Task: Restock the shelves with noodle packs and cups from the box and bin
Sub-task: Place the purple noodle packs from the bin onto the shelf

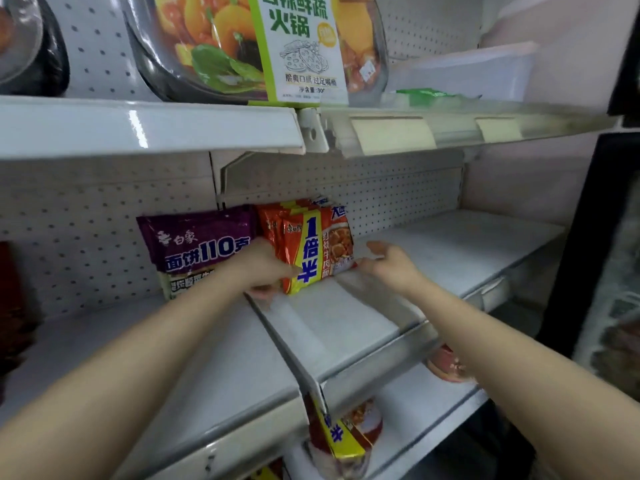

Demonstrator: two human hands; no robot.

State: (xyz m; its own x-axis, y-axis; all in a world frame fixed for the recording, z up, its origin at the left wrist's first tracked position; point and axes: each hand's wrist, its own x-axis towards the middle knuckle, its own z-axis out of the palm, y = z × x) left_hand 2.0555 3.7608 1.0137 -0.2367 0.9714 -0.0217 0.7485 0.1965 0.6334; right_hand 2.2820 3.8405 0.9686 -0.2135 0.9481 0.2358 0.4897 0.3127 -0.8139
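Note:
A red multipack of noodles (308, 244) with a yellow band stands upright at the back of the white middle shelf (346, 320). My left hand (263, 268) grips its lower left side. My right hand (388, 265) touches its lower right corner with fingers spread and loosely curved. A purple noodle multipack (197, 244) stands just to the left, against the pegboard wall.
The shelf above carries a large hotpot bowl pack (249, 46) and a green pack (426, 95). On the lower shelf lie a red and yellow noodle pack (341, 434) and a red cup (446, 363). A dark cabinet edge (581, 237) stands at the right.

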